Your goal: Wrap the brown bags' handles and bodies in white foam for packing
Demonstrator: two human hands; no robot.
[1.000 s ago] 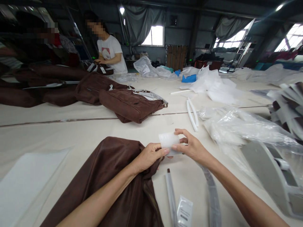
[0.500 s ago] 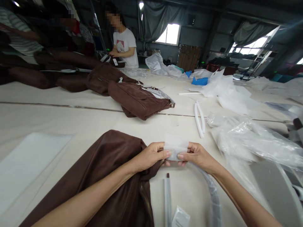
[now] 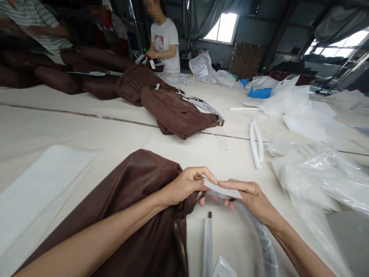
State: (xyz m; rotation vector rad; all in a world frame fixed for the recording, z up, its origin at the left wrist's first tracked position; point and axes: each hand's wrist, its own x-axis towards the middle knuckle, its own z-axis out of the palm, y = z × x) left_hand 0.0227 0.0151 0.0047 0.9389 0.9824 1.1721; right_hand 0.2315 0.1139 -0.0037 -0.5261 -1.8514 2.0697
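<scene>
A small piece of white tissue paper [image 3: 221, 189] is pinched between my two hands, folded over something that it hides. My left hand [image 3: 186, 185] is closed on the paper's left end, beside the bag's brass zipper. Its right part is held by my right hand [image 3: 246, 194], thumb underside hidden. Under my left forearm lies a large brown leather bag [image 3: 115, 215]. From below my right hand a plastic-wrapped handle [image 3: 268, 246] curves down toward the front edge. A wrapped strip [image 3: 208, 242] with a brown tip and a small white packet [image 3: 223, 268] lie on the table between my arms.
Finished-looking brown bags [image 3: 184, 115] lie across the table at the back left. White foam tubes [image 3: 256, 144] rest right of centre, near crumpled clear plastic [image 3: 323, 173]. White sheets [image 3: 46, 184] lie at left. A co-worker in a white shirt [image 3: 165, 38] stands across the table.
The tissue paper stood upright and is now folded down flat across my fingers. My left index finger has reached over toward the right. The whole view has shifted slightly.
</scene>
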